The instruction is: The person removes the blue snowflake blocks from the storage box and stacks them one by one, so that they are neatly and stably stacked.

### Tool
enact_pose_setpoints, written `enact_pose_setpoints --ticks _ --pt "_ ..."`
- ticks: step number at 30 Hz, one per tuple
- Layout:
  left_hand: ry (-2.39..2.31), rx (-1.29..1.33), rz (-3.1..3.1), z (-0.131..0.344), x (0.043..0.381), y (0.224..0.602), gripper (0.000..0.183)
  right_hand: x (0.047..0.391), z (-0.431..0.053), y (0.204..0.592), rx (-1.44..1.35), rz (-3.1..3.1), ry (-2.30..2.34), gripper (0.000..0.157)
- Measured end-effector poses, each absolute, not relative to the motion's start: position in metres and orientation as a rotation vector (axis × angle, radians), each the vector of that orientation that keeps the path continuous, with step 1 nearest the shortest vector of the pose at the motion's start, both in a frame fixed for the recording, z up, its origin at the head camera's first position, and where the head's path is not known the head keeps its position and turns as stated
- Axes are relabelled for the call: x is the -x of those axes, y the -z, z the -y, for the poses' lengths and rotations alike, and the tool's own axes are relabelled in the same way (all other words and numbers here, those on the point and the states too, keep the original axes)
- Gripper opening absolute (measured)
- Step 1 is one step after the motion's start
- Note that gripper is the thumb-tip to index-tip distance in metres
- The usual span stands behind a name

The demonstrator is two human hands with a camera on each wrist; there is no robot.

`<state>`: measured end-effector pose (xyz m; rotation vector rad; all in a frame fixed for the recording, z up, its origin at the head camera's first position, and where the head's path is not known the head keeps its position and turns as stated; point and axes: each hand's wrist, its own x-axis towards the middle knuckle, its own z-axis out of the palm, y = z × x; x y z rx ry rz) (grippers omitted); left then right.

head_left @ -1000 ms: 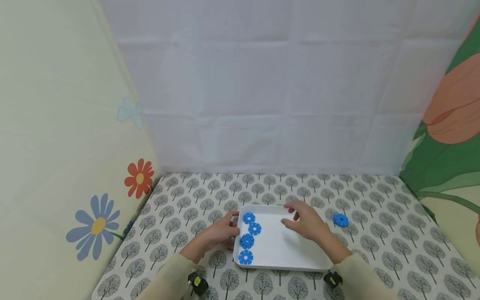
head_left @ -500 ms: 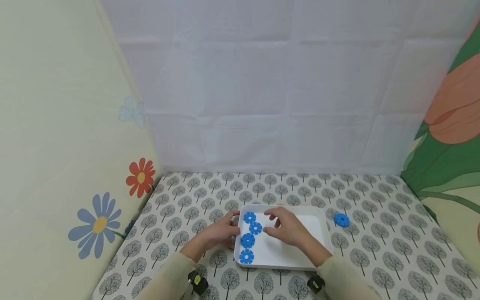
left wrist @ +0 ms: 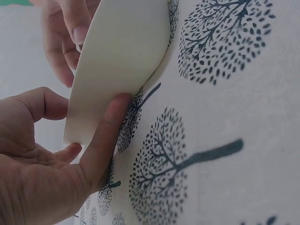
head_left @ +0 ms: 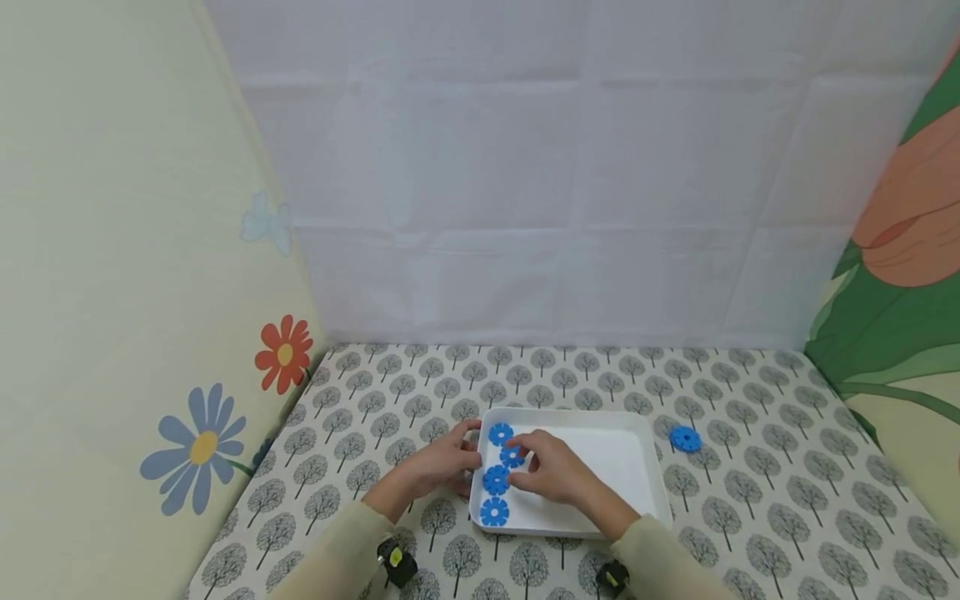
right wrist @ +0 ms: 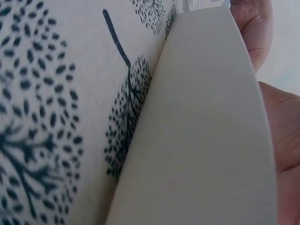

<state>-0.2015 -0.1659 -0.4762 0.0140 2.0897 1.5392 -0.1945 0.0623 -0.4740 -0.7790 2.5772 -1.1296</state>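
A shallow white tray (head_left: 592,429) lies on the patterned cloth. Along its left side, several blue notched plastic discs (head_left: 494,511) form a staggered column. My left hand (head_left: 438,462) grips the tray's left side, its thumb at the rim; one finger lies along the outer wall (left wrist: 117,61) in the left wrist view. My right hand (head_left: 555,471) is over the tray with thumb and fingers apart, right by the second disc from the back (head_left: 512,457), partly covering it. Whether the fingertips touch that disc is unclear. In the right wrist view the tray wall (right wrist: 201,117) hides most of the hand.
Beyond the tray's right edge, another blue notched disc or small stack (head_left: 686,439) lies on the tree-print cloth (head_left: 750,467). A white sheet (head_left: 525,208) hangs behind the table, and flower-print panels (head_left: 202,250) stand at both sides.
My right hand has moved left across the tray, from its right half to the discs, and slightly nearer to me. The left hand stays at the tray's left side.
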Motion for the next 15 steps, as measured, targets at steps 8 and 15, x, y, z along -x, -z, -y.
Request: enact_pose_setpoints --ticks 8,15 --pt "-1.533 -0.032 -2.101 0.167 0.201 0.475 0.076 0.192 -0.051 0.480 0.778 -2.542 1.087 0.046" --pt "-1.513 -0.039 -2.117 0.167 0.200 0.474 0.078 0.189 -0.044 0.481 0.766 -2.597 1.001 0.043"
